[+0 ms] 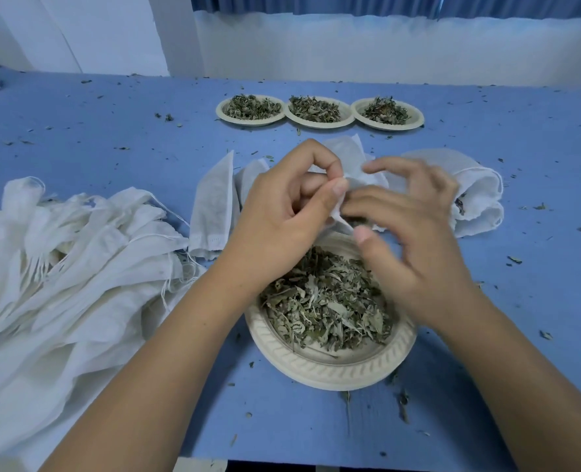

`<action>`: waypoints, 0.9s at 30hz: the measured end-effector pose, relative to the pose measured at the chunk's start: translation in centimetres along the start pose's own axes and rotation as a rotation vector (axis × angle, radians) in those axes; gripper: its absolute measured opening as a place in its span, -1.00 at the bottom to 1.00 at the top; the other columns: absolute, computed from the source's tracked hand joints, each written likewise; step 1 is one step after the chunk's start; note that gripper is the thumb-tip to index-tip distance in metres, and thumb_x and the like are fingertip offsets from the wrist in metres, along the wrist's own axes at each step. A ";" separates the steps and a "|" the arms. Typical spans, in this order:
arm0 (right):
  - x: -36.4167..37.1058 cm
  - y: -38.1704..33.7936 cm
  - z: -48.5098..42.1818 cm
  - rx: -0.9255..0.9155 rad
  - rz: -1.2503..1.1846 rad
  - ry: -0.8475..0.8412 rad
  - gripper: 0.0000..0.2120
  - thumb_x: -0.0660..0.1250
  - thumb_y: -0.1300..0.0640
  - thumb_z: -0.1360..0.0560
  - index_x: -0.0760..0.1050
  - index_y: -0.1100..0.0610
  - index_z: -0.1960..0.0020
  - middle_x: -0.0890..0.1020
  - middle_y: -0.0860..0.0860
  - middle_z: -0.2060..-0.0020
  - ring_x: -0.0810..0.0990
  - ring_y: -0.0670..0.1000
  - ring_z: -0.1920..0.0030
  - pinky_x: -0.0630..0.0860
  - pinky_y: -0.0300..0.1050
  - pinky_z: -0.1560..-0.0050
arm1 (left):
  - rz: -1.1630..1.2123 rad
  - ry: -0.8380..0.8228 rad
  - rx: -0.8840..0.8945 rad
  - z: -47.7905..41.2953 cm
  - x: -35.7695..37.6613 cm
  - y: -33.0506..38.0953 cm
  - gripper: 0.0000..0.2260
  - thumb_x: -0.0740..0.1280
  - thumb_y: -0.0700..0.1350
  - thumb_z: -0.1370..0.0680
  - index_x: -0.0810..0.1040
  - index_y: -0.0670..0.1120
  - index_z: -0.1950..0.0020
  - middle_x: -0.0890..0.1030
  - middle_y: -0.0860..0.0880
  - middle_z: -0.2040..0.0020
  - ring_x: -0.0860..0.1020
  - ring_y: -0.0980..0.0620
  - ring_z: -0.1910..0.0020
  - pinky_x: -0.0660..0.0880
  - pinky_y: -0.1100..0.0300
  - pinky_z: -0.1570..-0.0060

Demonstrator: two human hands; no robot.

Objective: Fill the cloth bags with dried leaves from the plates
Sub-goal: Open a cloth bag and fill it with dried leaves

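In the head view the task looks to be somewhere in the middle. The left hand [282, 212] pinches the edge of a cloth bag [348, 153] between thumb and forefinger at frame centre, just above the near plate [333, 374]. The right hand [415, 240] is motion-blurred, with curved fingers at the same cloth, so I cannot tell whether it grips the bag or only touches it. No leaves appear to be going in yet, so I judge the bag is being opened. One bulging bag [476, 195] at centre right seems already filled. A flat bag [214, 206] lies left of the hands, and a large heap of limp bags [78, 267] at lower left seems still to be filled. The dried leaves [326, 301] are piled high in the near plate, and three far plates [319, 125] in a row at upper centre also hold leaves. The blue table [520, 301] is strewn with leaf crumbs. Behind it run a white wall [384, 46] and a blue curtain [350, 3].
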State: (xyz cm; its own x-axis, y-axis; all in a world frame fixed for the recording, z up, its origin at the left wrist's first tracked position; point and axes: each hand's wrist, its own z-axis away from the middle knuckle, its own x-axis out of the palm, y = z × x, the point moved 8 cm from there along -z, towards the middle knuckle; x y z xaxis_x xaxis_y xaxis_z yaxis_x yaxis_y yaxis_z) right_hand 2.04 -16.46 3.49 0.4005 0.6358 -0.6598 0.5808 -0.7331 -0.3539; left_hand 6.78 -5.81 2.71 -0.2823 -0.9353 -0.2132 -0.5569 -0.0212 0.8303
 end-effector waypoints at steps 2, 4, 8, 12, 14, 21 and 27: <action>2.2 -0.1 0.2 -0.013 0.073 -0.168 -0.70 0.12 -0.02 -0.45 0.60 0.06 0.08 0.63 -0.18 0.07 0.32 0.03 -0.38 0.00 0.06 -0.37 | 0.018 -0.053 0.009 0.2 0.7 0.2 -0.89 0.26 -0.19 -0.61 0.41 -0.04 0.10 0.32 0.02 0.51 0.23 0.17 0.53 0.21 0.32 0.51; 2.0 0.2 0.1 -0.015 0.087 -0.158 -0.72 0.19 -0.05 -0.43 0.61 0.05 0.08 0.64 -0.18 0.06 0.32 0.03 -0.39 0.00 0.12 -0.38 | 0.005 -0.043 0.005 0.1 0.7 0.0 -0.88 0.25 -0.19 -0.61 0.41 -0.03 0.11 0.30 0.05 0.52 0.22 0.19 0.55 0.20 0.35 0.50; -1.3 0.7 -0.3 -0.034 0.107 0.078 -0.79 0.41 -0.03 -0.40 0.60 0.06 0.04 0.59 -0.22 0.04 0.38 -0.03 -0.25 0.13 0.15 -0.31 | 0.044 0.069 -0.011 -0.2 -0.9 -0.1 -0.87 0.24 -0.20 -0.63 0.41 -0.04 0.11 0.32 0.11 0.53 0.19 0.21 0.56 0.18 0.35 0.51; -1.7 0.7 -0.1 -0.025 0.207 0.175 -0.89 0.48 0.10 -0.42 0.60 0.11 0.21 0.64 -0.12 0.22 0.54 0.05 -0.09 0.10 0.00 -0.21 | 0.040 0.082 -0.019 -0.2 -1.1 -0.1 -0.87 0.24 -0.18 -0.63 0.42 -0.03 0.11 0.30 0.14 0.54 0.17 0.21 0.57 0.17 0.32 0.51; -1.5 0.4 -0.1 -0.047 0.198 0.171 -0.92 0.45 0.14 -0.45 0.60 0.11 0.21 0.65 -0.10 0.21 0.53 0.02 -0.11 0.09 -0.04 -0.23 | 0.023 0.087 -0.027 -0.2 -1.2 -0.3 -0.88 0.24 -0.18 -0.63 0.41 -0.05 0.11 0.32 0.12 0.55 0.19 0.20 0.58 0.17 0.33 0.52; 2.5 -0.3 0.1 -0.047 0.201 -0.181 -0.75 0.14 0.04 -0.45 0.52 0.12 0.02 0.60 -0.06 -0.02 0.31 0.00 -0.37 -0.04 0.06 -0.40 | -0.035 -0.052 0.029 0.2 0.3 0.7 -0.88 0.26 -0.19 -0.60 0.42 -0.04 0.12 0.51 -0.02 0.46 0.36 -0.13 0.49 0.35 0.11 0.48; 2.3 0.0 -0.3 -0.053 0.289 -0.081 -0.79 0.15 0.26 -0.41 0.56 0.17 0.21 0.62 0.02 0.24 0.54 0.10 -0.10 0.15 -0.03 -0.11 | -0.344 -0.033 0.082 0.3 0.4 0.7 -0.90 0.36 -0.08 -0.52 0.44 0.01 0.08 0.38 0.11 0.48 0.36 0.19 0.50 0.29 0.29 0.38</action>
State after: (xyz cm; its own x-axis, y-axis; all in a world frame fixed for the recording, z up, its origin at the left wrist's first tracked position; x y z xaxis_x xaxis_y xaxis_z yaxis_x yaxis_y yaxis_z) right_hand 3.12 -14.90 2.16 0.4981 0.3799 -0.7795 0.4878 -0.8659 -0.1103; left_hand 6.07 -6.13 3.02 -0.0916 -0.8666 -0.4906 -0.6843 -0.3031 0.6632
